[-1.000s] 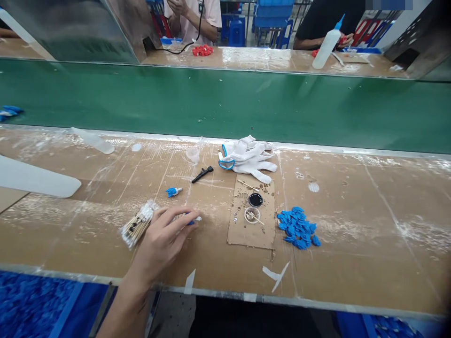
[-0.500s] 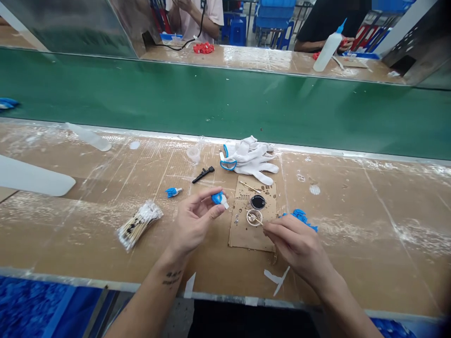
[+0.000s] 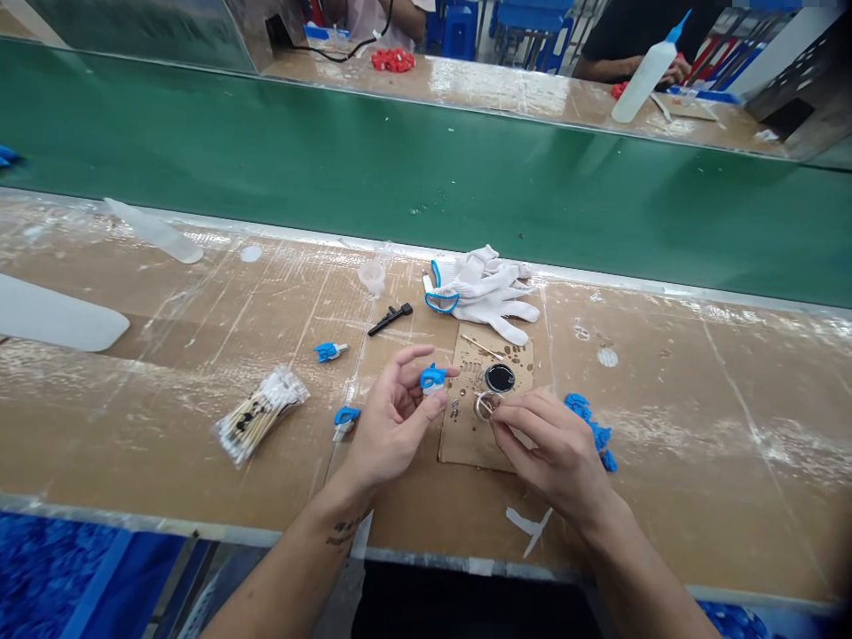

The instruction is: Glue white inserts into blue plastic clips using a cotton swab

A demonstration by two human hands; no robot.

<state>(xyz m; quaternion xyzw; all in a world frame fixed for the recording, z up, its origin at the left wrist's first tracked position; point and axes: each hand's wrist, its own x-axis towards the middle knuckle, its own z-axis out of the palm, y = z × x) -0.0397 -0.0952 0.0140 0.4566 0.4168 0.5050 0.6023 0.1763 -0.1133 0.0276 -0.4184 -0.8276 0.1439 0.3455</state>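
Between thumb and fingers, my left hand [image 3: 392, 426] holds a small blue and white part [image 3: 432, 379]. My right hand [image 3: 556, 448] pinches a thin swab, its end in a small round clear dish [image 3: 488, 406]. That dish sits on a stained cardboard piece [image 3: 466, 444], just in front of a cup of black liquid [image 3: 500, 378]. Another swab [image 3: 480, 347] lies at the back of the cardboard. Several blue pieces [image 3: 595, 430] lie right of my right hand. Two more blue and white parts, one near [image 3: 345, 419] and one farther [image 3: 329, 352], lie left of my left hand.
White gloves [image 3: 489, 293] lie behind the cardboard, with a black part [image 3: 390, 319] to their left. A bag of swabs [image 3: 262, 415] is at the left. Beyond the green belt [image 3: 333, 160] are a bottle [image 3: 644, 82], red pieces [image 3: 392, 60] and two people.
The camera view has shifted. My left hand has turned the blue part more upright. My right hand has moved closer over the clear dish. A blue and white part now shows beside my left wrist.
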